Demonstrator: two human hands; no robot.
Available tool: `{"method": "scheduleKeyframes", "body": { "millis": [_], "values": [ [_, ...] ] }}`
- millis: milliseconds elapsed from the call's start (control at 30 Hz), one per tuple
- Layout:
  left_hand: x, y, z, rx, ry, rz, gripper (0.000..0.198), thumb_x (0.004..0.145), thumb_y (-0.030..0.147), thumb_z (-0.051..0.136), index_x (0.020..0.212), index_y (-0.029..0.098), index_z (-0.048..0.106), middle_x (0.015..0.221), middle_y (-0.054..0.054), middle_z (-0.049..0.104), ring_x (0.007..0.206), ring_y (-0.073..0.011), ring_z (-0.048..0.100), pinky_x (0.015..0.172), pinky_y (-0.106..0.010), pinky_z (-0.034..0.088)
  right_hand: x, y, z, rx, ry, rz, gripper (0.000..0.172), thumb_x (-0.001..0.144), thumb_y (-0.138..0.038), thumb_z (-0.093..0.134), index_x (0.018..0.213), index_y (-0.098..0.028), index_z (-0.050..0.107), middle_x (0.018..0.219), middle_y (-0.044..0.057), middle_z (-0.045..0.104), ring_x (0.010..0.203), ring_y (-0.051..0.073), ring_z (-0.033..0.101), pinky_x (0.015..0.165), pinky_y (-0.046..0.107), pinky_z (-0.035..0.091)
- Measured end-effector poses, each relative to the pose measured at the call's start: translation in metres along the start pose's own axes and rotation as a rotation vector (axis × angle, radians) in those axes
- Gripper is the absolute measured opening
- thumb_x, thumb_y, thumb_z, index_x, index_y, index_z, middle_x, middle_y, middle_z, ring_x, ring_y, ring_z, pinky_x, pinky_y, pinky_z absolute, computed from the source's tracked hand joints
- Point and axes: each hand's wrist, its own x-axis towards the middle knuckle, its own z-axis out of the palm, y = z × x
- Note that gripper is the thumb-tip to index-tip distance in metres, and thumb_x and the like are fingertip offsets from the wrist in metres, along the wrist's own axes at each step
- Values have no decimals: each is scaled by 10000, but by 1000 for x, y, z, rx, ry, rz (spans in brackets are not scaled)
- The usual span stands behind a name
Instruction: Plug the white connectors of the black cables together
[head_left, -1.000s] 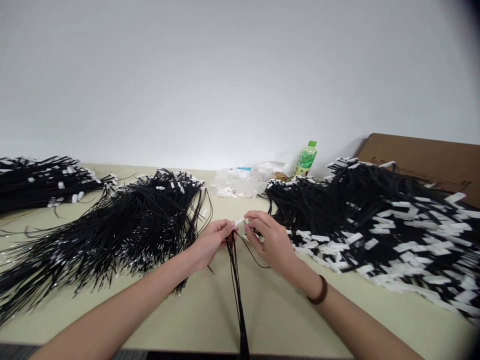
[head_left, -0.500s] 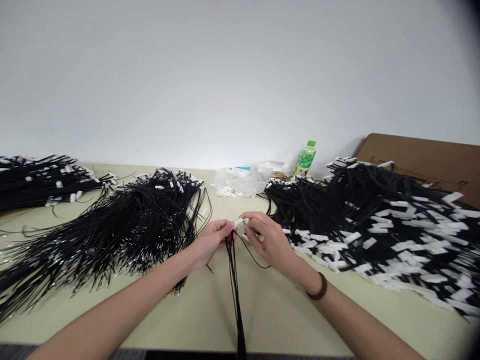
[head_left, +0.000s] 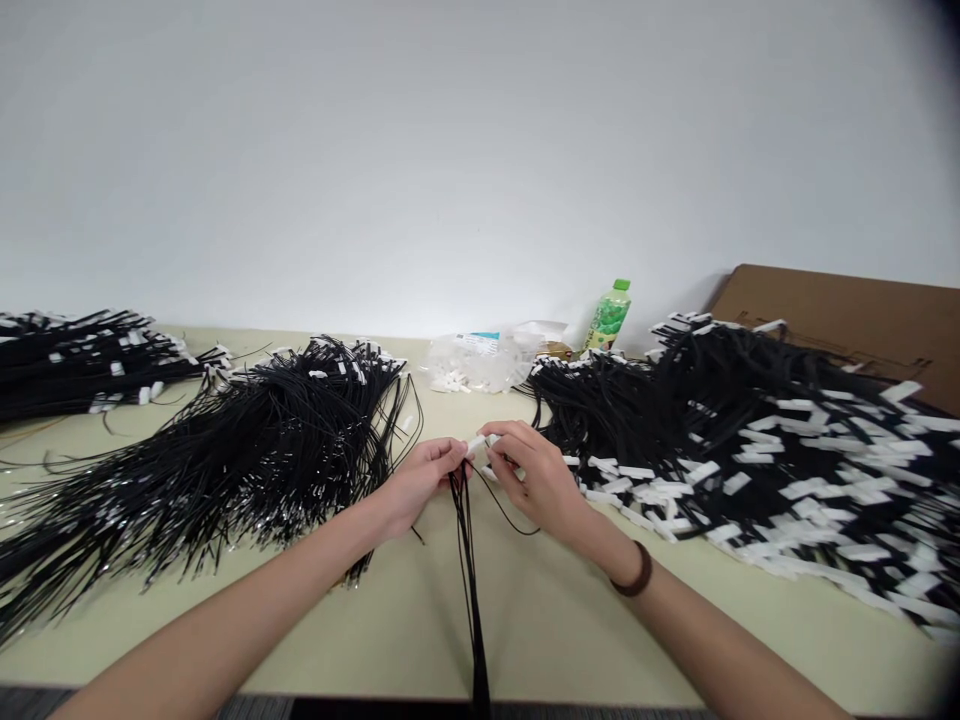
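Over the table's middle, my left hand (head_left: 427,477) pinches a small white connector (head_left: 475,446) between thumb and fingers. Several thin black wires (head_left: 466,560) hang from it toward the front edge, merging into a dark strand. My right hand (head_left: 531,470) is closed, its fingertips at the connector's right end, where a bit of white shows between them. How exactly they grip it is partly hidden. One loose black wire (head_left: 504,508) curves from below the connector to beneath my right hand.
Left lie a pile of black wires (head_left: 300,450) with shiny tips and another bundle (head_left: 82,365). Right is a large heap of black cables (head_left: 720,400) with white connectors. At the back stand a clear plastic bag (head_left: 480,365), a green-capped bottle (head_left: 609,318) and a brown cardboard (head_left: 840,310).
Hardly anything differs. Both hands stay together at the connector, with only a very slight shift of my right fingers and of the view.
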Motion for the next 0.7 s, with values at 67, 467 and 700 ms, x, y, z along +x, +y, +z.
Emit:
{"method": "scheduleKeyframes", "body": {
  "millis": [67,467,700],
  "values": [
    [0,0,-1,0,-1,-2,357,673,487,646,687,143,554,649,2,537,621,-101,452,618,-234,329,0,0,0,7,-4,0,84,861,-140,417,791,-169,453,1015,45,575,829,114,504,686,229,414],
    [0,-2,-1,-11,-2,2,343,684,475,642,694,141,565,650,2,543,620,-100,458,623,-230,338,0,0,1,32,7,20,101,866,-154,421,785,-168,479,998,48,580,820,107,529,656,214,434],
    [0,0,-1,-50,47,-10,337,670,470,655,683,139,594,653,-4,569,622,-101,475,637,-236,348,0,2,6,-78,126,34,132,869,-197,458,977,-179,531,1047,73,568,959,159,502,839,324,449]
  ]
}}
